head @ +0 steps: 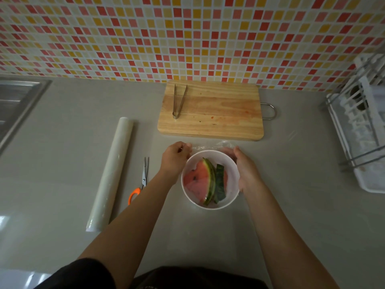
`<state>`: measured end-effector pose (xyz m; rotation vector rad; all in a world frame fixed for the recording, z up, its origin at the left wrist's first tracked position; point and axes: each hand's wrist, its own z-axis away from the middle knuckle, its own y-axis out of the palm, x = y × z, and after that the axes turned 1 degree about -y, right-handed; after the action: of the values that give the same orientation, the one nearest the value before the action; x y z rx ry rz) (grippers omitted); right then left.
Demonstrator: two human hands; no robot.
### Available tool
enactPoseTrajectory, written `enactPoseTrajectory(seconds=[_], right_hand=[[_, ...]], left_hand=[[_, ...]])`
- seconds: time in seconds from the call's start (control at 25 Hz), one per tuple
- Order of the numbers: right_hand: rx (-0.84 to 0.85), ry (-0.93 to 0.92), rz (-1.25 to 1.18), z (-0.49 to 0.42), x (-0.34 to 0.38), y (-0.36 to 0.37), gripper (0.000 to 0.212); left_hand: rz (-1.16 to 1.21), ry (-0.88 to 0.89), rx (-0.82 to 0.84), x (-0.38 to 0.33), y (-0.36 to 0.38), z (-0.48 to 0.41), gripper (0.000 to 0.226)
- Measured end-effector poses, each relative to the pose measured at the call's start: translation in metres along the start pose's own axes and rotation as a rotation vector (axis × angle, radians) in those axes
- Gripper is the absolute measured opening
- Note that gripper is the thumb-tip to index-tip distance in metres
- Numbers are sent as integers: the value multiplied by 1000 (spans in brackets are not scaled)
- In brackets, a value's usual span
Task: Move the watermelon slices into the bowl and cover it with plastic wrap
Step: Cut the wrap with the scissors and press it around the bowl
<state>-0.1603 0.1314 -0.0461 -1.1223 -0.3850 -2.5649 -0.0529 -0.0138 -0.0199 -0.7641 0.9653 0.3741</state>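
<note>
The wall (187,34) is a mosaic of small square tiles in red, pink, orange-yellow and cream, set in white grout. The table (73,142) is plain pale grey-beige. The cutting board (218,113) is light wood with straight grain and faint red stains; the tongs (178,101) on it are silver metal. The bowl (208,206) is white. The watermelon slices (200,180) are pinkish red with dark seeds and rinds striped dark and light green. The scissors (141,180) have silver blades and an orange handle. The roll of wrap (112,174) is milky white. The rack (362,130) is white with grey wire. The sleeve (79,276) is black.
</note>
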Motion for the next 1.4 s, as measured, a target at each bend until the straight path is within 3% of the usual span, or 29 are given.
enactPoseTrajectory(seconds=[0.28,0.56,0.72,1.08,1.28,1.4], right_hand=[[-61,58,-69,0,0,-1,48],[-148,84,131,4,9,4,21],[-201,63,-105,0,8,5,42],[-185,67,-78,-2,6,3,49],[-260,84,-61,2,7,3,31],[-211,105,-42,9,7,4,25]], left_hand=[[133,-35,122,9,-1,0,34],[236,-82,249,11,0,3,19],[340,-115,294,8,2,7,26],[253,-104,332,7,-1,9,26],[212,-161,288,1,-2,11,16],[173,-164,261,-1,-2,11,21]])
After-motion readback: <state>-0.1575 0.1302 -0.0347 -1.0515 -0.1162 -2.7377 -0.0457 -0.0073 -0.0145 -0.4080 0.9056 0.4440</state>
